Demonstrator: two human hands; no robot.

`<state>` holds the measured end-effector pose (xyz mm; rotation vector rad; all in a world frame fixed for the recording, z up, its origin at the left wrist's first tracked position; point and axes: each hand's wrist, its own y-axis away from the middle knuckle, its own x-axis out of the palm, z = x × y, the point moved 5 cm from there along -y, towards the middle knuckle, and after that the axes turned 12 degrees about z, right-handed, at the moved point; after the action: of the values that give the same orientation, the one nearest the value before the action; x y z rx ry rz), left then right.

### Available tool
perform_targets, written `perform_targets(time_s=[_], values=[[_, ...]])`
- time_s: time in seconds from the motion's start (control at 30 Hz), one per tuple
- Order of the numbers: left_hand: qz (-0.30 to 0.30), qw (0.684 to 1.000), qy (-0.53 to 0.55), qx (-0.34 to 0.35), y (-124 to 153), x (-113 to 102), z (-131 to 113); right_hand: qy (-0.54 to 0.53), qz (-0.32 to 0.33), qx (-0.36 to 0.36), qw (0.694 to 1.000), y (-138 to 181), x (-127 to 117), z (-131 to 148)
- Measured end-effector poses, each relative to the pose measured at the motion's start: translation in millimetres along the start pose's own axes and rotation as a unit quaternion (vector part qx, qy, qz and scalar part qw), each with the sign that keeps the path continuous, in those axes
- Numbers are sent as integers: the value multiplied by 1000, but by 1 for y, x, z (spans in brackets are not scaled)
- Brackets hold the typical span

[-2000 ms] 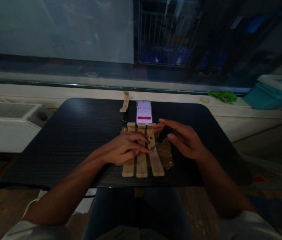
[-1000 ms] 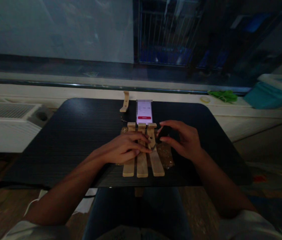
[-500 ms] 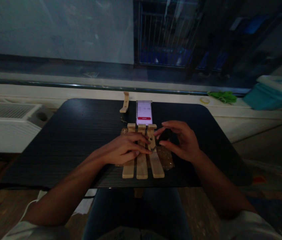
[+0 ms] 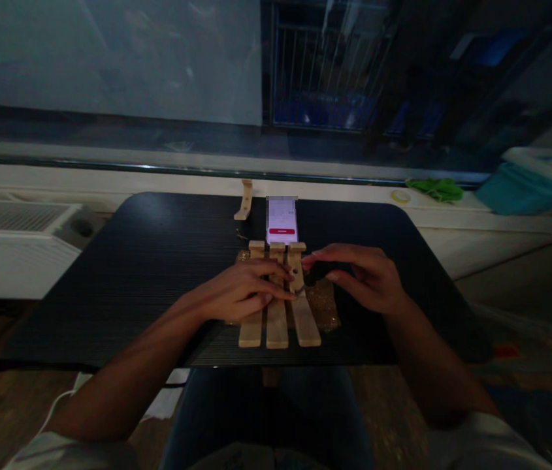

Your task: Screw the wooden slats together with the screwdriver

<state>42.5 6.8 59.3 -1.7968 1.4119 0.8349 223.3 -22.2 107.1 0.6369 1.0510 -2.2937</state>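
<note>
Three pale wooden hooks lie side by side with their lipped ends away from me. My left hand rests across them, fingers stretched and spread, two fingertips on the right-hand hook. A round hole shows in that hook just above those fingertips. My right hand curls its thumb and index finger around a small dark tool. A thin metal end of it points at the right-hand hook beside my left fingertips. The tool's exact kind is too dark to make out.
Brown bubble wrap lies under the hooks. Beyond them is a lit phone, and a fourth wooden hook stands at the black table's far edge. A tape roll, green cloth and teal box sit on the sill.
My right hand has shifted slightly right and down, its thumb now farther from the hook, and the dark tool has turned between the fingers. My left hand and the hooks stay nearly still.
</note>
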Motion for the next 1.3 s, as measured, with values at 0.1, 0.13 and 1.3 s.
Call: perform_targets(time_s=[0.1, 0.13, 1.3], values=[[2, 1000, -5, -6, 0, 0, 0, 19, -13, -10, 1000, -2, 0, 1], [1, 1000, -6, -7, 0, 0, 0, 27, -18, -14, 999, -2, 0, 1], [-16, 1000, 0, 10, 1, 0, 1, 7, 5, 4, 1000, -1, -3, 3]])
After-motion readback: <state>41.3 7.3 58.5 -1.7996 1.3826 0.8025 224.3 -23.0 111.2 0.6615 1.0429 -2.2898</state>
